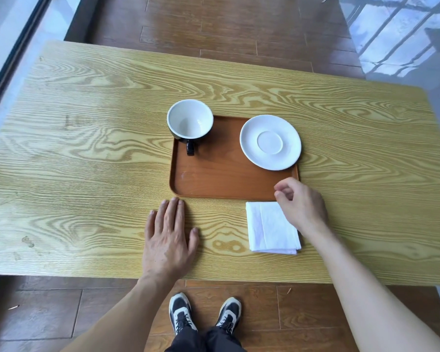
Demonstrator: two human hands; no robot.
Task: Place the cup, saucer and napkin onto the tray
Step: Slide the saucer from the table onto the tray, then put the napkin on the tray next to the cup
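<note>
A brown tray lies in the middle of the wooden table. A black cup with a white inside stands in the tray's far left corner, handle toward me. A white saucer sits in the far right corner. A folded white napkin lies on the table just in front of the tray's near right corner. My right hand hovers over the napkin's far right corner, fingers loosely curled, holding nothing. My left hand rests flat on the table, left of the napkin.
The table's near edge runs just in front of my hands. Beyond and below the table is brown wooden flooring; my shoes show beneath. A window frame lines the left side, and a glass pane stands at the far right.
</note>
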